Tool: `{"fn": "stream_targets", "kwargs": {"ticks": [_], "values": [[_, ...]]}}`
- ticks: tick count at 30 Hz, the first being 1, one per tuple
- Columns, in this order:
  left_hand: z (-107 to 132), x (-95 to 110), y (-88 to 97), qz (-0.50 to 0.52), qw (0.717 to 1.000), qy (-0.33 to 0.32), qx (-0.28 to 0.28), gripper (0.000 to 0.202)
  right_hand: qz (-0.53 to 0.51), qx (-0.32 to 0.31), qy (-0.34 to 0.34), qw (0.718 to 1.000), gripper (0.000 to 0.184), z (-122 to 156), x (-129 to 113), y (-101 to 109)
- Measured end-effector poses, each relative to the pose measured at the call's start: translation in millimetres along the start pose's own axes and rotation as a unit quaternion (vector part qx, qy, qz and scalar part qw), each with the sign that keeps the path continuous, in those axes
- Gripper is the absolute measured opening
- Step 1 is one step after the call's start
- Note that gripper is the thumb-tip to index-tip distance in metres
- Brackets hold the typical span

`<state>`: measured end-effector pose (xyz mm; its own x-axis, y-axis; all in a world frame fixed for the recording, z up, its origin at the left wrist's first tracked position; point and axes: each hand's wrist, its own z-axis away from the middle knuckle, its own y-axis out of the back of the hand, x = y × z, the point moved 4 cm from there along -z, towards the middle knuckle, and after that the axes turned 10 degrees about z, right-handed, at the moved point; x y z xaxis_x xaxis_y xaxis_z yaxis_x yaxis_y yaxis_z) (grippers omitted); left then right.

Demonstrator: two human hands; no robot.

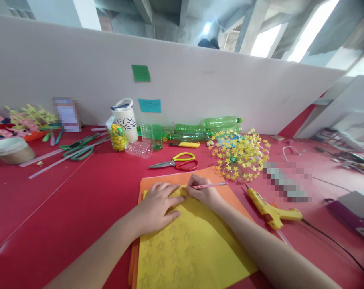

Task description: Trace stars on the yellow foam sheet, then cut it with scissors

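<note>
A yellow sheet (191,249) with several pencilled star outlines lies on a stack of orange sheets (218,190) on the red table. My left hand (158,206) presses flat on the yellow sheet's upper part, fingers spread. My right hand (204,194) is closed round a pink pencil (210,185), its tip touching the sheet's top edge beside my left fingertips.
A yellow glue gun (272,208) with a black cord lies right of the sheets. Yellow-handled scissors (177,161), a yellow star ornament (239,154), green bottles (200,130), a white cup (125,120) and green scissors (78,151) sit further back. A white partition wall (200,84) bounds the table.
</note>
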<state>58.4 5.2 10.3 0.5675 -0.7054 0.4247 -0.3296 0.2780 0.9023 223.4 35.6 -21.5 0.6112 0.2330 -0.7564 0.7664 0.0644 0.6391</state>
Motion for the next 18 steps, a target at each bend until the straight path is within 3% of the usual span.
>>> {"fn": "stream_targets", "kwargs": {"ticks": [18], "values": [[1.1, -1.7, -1.5, -0.009, 1.000, -0.007, 0.002, 0.038, 0.059, 0.072, -0.028, 0.995, 0.008, 2.1, -1.2, 7.9]]}}
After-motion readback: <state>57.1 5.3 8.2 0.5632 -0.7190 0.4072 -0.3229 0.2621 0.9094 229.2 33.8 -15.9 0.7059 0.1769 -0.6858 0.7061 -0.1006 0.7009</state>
